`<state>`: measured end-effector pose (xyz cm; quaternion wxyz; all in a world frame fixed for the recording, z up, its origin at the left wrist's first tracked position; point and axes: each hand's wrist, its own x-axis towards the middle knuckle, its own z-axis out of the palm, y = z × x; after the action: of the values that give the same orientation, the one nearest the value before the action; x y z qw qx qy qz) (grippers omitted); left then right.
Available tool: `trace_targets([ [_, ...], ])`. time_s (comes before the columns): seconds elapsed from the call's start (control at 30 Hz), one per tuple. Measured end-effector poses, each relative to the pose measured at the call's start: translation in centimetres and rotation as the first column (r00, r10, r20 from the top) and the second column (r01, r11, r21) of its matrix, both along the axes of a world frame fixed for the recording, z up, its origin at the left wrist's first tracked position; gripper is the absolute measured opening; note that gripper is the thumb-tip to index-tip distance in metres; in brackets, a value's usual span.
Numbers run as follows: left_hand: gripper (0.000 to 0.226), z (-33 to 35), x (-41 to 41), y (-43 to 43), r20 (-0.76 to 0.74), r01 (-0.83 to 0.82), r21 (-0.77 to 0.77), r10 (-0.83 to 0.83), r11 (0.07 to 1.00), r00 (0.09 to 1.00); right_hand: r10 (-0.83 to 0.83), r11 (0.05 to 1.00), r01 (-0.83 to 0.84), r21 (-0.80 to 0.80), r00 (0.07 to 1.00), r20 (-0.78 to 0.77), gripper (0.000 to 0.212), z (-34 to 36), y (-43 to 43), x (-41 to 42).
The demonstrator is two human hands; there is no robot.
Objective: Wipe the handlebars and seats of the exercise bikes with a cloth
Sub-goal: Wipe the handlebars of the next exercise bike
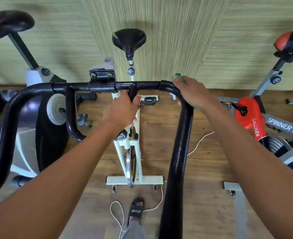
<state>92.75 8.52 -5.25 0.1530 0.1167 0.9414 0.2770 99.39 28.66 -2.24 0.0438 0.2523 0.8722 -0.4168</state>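
Observation:
The black handlebar of a white exercise bike spans the view, with padded side bars running toward me. My left hand is wrapped around the short inner grip at the middle. My right hand presses a green cloth onto the padded right bend of the bar; only a corner of the cloth shows past my fingers. The bike's black seat stands beyond the bar, near the wall.
A grey and black bike with a black seat stands at the left. A red and grey spinner bike with a red-black seat stands at the right. A white cord lies on the wooden floor by my sandalled foot.

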Motion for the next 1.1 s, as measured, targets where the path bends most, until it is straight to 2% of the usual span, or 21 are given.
trace_targets([
  [0.1, 0.038, -0.2, -0.1, -0.1, 0.003, 0.008, 0.007, -0.008, 1.0, 1.0, -0.193, 0.949, 0.175, -0.261, 0.98, -0.042, 0.065, -0.6, -0.6, 1.1],
  [0.2, 0.037, 0.0, 0.1, -0.1, 0.066, 0.013, 0.093, -0.019, 0.996, 0.998, -0.429, 0.813, 0.406, -0.416, 0.902, 0.044, 0.084, -2.5, -3.5, 6.1],
  [0.27, 0.037, 0.5, 0.4, -0.1, 0.093, 0.015, 0.122, -0.027, 0.992, 0.995, -0.508, 0.694, 0.456, -0.556, 0.859, 0.071, 0.069, -2.6, -5.4, 8.2],
  [0.3, 0.038, 0.6, 0.4, -0.1, 0.094, 0.016, 0.125, -0.028, 0.992, 0.995, -0.531, 0.664, 0.472, -0.58, 0.844, 0.078, 0.06, -2.5, -5.6, 8.0],
  [0.4, 0.037, 0.7, 0.4, -0.2, 0.098, 0.024, 0.144, -0.038, 0.989, 0.994, -0.594, 0.69, 0.52, -0.503, 0.805, 0.018, 0.057, -0.9, -5.5, 5.7],
  [0.57, 0.034, 1.1, 0.5, -0.4, 0.145, 0.024, 0.171, -0.05, 0.985, 0.988, -0.54, 0.776, 0.501, -0.383, 0.842, 0.008, 0.046, 0.0, -7.2, 7.2],
  [0.63, 0.034, 1.2, 0.5, -0.4, 0.166, 0.009, 0.203, -0.044, 0.979, 0.985, -0.472, 0.82, 0.459, -0.343, 0.88, 0.052, 0.033, 0.6, -9.3, 9.6],
  [0.7, 0.033, 1.5, 0.7, -0.4, 0.172, 0.005, 0.213, -0.042, 0.977, 0.984, -0.425, 0.844, 0.445, -0.299, 0.895, 0.133, 0.028, 0.8, -11.5, 13.0],
  [0.77, 0.031, 1.6, 0.7, -0.5, 0.19, -0.01, 0.226, -0.034, 0.974, 0.981, -0.353, 0.874, 0.394, -0.285, 0.917, 0.186, 0.032, 1.7, -13.7, 16.2],
  [0.87, 0.033, 1.6, 0.8, -0.6, 0.208, -0.008, 0.237, -0.043, 0.971, 0.977, -0.254, 0.936, 0.313, -0.162, 0.918, 0.305, 0.045, 4.9, -16.0, 19.6],
  [0.97, 0.039, 1.4, 0.9, -0.7, 0.176, 0.009, 0.225, -0.05, 0.974, 0.983, -0.26, 0.95, 0.304, -0.075, 0.901, 0.348, 0.045, 6.5, -16.5, 19.7],
  [1.1, 0.042, 1.3, 1.0, -0.9, 0.17, 0.021, 0.217, -0.059, 0.976, 0.984, -0.309, 0.925, 0.356, -0.135, 0.909, 0.28, 0.035, 6.2, -16.8, 18.9],
])
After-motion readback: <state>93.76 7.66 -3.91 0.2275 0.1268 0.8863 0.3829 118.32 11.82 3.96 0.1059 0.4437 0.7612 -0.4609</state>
